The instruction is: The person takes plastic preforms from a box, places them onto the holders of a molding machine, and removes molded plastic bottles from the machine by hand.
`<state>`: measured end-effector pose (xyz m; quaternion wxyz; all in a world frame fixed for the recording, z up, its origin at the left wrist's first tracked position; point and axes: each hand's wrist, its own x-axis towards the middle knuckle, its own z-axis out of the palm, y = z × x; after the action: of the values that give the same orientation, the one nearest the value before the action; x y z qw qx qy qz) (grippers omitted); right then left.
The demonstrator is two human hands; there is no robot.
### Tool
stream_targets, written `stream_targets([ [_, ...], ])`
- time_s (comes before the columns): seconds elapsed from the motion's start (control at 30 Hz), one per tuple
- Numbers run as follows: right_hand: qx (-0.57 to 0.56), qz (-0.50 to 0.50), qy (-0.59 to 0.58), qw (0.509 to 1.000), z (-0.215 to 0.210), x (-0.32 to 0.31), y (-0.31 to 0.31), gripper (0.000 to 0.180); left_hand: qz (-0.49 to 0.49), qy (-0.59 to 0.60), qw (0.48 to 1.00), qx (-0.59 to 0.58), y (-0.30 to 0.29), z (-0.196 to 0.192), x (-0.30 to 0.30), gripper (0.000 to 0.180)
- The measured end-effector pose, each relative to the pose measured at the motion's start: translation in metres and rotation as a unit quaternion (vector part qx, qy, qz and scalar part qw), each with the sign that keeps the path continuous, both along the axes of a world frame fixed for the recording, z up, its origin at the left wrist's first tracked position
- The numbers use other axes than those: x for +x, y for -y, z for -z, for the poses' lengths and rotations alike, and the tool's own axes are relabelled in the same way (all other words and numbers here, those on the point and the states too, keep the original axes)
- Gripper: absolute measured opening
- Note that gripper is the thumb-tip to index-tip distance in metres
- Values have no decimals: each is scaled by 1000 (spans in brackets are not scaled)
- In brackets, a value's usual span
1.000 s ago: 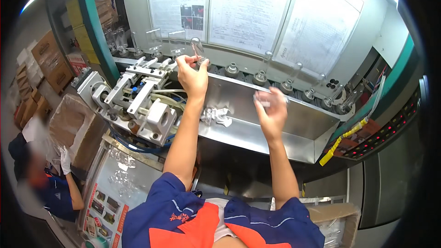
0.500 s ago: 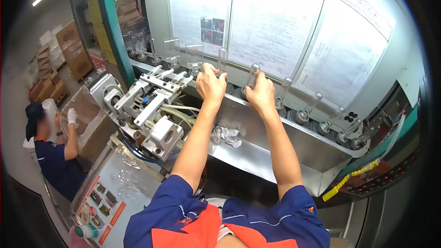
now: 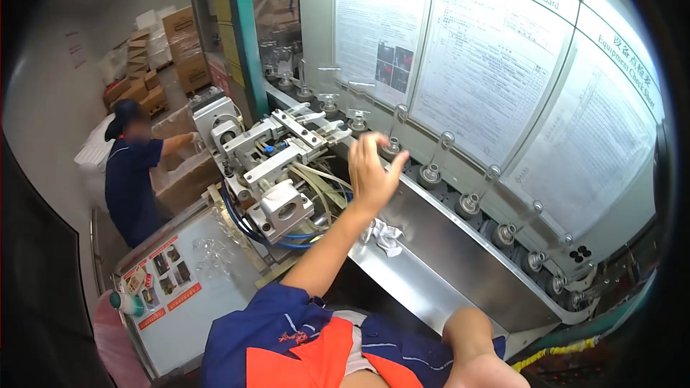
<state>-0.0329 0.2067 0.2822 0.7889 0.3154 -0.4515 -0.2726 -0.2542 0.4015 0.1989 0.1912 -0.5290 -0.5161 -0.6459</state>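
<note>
My left hand (image 3: 374, 178) is raised by the row of holders, fingers curved and thumb spread away from them, with nothing seen in it. Just beyond its fingertips stands a clear flat bottle-like piece (image 3: 399, 123) on a round holder (image 3: 390, 146). Farther right along the rail, another clear piece (image 3: 446, 146) rises from its own holder (image 3: 430, 174). Down at the lower right edge is my right hand (image 3: 485, 375), close to my body; its fingers are cut off by the picture's edge, so whether it holds anything is hidden.
Left of my left hand sits a metal clamp mechanism (image 3: 287, 144) with hoses. Below the rail runs a steel trough (image 3: 460, 244), with a crumpled white cloth (image 3: 387, 237) in it. A table (image 3: 237, 273) bears clear scraps. Another person (image 3: 136, 172) works by a carton at the left.
My right hand has drawn back from the row to the lower right. My left hand's fingers have spread. The view has shifted, so the machine sits farther right in the picture.
</note>
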Motion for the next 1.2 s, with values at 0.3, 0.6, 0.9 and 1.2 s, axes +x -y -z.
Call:
stream_targets([
  [0.3, -151, 182, -161, 958, -1, -4, -18, 30, 310, -67, 919, -235, 102, 149, 48, 27],
  [0.6, -77, -8, -66, 995, 20, 15, -24, 23, 185, -104, 939, -270, 95, 166, 60, 25],
  [0.9, -148, 121, -130, 973, 3, 6, -32, 30, 163, -99, 947, -257, 94, 165, 61, 23],
  [1.2, -236, 260, -35, 936, 20, 23, -25, 36, 147, -74, 945, -282, 96, 164, 58, 20],
])
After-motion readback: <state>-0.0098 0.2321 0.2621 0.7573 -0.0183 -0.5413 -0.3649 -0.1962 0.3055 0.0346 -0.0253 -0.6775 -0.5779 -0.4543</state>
